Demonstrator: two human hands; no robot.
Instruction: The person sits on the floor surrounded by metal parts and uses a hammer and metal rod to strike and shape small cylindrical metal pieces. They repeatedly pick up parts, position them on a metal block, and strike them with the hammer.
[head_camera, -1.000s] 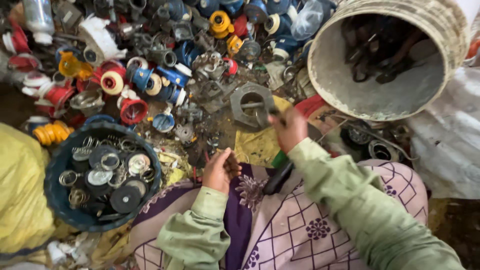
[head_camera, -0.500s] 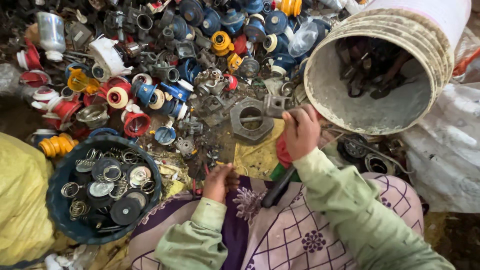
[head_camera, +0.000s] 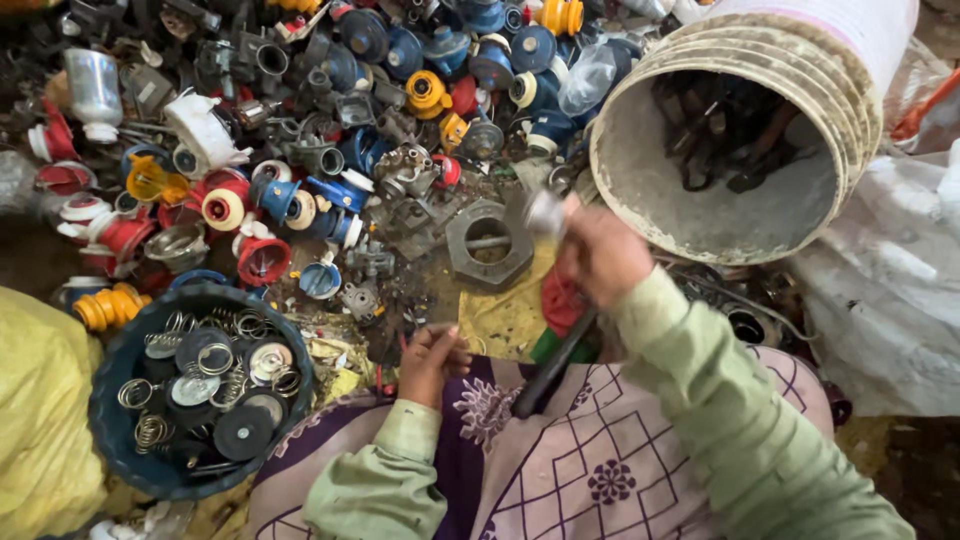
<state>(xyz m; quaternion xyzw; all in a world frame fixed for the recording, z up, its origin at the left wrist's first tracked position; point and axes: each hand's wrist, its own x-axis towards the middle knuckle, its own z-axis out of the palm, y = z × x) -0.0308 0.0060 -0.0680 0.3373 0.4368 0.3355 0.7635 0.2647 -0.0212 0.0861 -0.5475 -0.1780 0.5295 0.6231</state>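
The hammer (head_camera: 548, 215) is in my right hand (head_camera: 603, 252): its blurred metal head sits just beside the big grey hexagonal nut (head_camera: 489, 243), and its dark handle (head_camera: 553, 365) runs down from under my fist toward my lap. That hand is closed tight around the handle, knuckles up, the green sleeve (head_camera: 720, 400) reaching back to the lower right.

As for containers, a dirty white plastic bucket (head_camera: 850, 90) lies tipped on its side at the upper right, its mouth facing me, with dark scrap pieces inside. A round dark blue basket (head_camera: 110, 450) sits at the lower left, holding springs, washers and flat metal discs. A yellow sack (head_camera: 40, 420) bulges against the basket's left side, and a white sack (head_camera: 890, 300) lies at the right, below the bucket. I can make out no labels on any of them.

My left hand (head_camera: 430, 362) rests low near my knee, fingers curled loosely downward, touching the littered ground by a yellow sheet (head_camera: 505, 320); I cannot tell whether it grips anything.

Beyond the nut spreads a heap of small red, blue and yellow plastic and metal fittings (head_camera: 300, 150).
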